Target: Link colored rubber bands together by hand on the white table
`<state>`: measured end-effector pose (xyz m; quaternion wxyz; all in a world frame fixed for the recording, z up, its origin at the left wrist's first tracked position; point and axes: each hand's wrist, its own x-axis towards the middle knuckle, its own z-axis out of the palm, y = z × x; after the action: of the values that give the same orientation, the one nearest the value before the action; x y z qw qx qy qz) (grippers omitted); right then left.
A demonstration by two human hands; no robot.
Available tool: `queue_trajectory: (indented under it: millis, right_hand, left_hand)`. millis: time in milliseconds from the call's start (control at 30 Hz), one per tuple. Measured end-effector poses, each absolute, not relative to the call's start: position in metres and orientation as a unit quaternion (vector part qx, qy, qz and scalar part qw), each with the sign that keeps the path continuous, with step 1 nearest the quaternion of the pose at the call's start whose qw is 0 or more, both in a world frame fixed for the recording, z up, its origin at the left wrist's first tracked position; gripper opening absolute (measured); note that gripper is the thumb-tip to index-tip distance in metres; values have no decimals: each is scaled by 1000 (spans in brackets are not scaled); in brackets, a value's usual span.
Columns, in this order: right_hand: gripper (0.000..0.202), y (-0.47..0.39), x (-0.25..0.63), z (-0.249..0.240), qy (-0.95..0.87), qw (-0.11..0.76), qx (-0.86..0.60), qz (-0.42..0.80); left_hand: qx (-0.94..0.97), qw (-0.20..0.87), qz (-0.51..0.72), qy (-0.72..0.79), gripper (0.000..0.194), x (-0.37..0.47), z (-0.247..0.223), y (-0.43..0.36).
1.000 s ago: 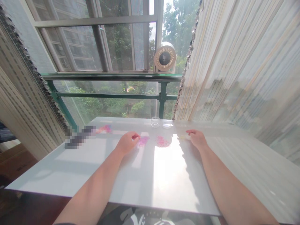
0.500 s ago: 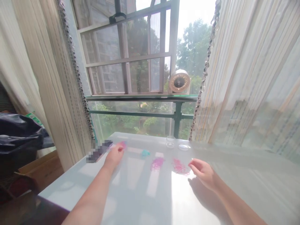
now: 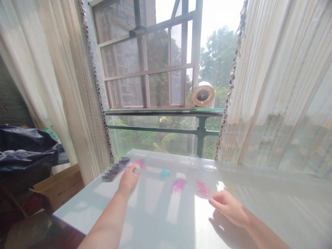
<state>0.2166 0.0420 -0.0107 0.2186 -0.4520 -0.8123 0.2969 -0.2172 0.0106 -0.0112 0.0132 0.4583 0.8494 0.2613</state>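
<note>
On the left, my left hand (image 3: 129, 178) is low over the table, thumb and forefinger slightly apart with nothing visible between them. Just beyond its fingertips lies a small pile of mixed pink, orange and purple bits (image 3: 139, 163). My right hand (image 3: 229, 206) is closed in a pinch at the near right; whatever it may hold is too small to see. Close to it is a pile of pink-red bits (image 3: 202, 188). A purple-pink pile (image 3: 178, 186) and a turquoise pile (image 3: 164, 173) lie between the hands. Behind my right hand is a faint yellowish patch (image 3: 230, 187).
A clear round container (image 3: 193, 162) and a clear lid-like disc (image 3: 209, 167) stand at the table's back. A pixelated dark flat object (image 3: 115, 170) lies by the left edge. A round fan (image 3: 203, 94) sits on the window ledge; a cardboard box (image 3: 58, 185) is left of the white table (image 3: 153, 218).
My left hand has drawn back from the mixed-colour pile and its fingers have parted. The right hand has moved slightly down, still pinched. The view has shifted a little.
</note>
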Motion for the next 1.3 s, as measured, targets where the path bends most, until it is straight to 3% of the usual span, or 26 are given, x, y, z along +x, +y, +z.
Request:
queue_trajectory:
  millis: [233, 733, 1300]
  right_hand:
    - [37, 36, 213, -5, -826, 156, -441, 314]
    - [37, 36, 212, -4, -820, 163, -447, 317]
    - [40, 32, 211, 3, -818, 146, -444, 335]
  left_hand:
    - [465, -10, 252, 848, 37, -218, -16, 15]
    - [470, -11, 266, 842, 24, -212, -13, 12]
    - [471, 89, 522, 705, 32, -196, -17, 23]
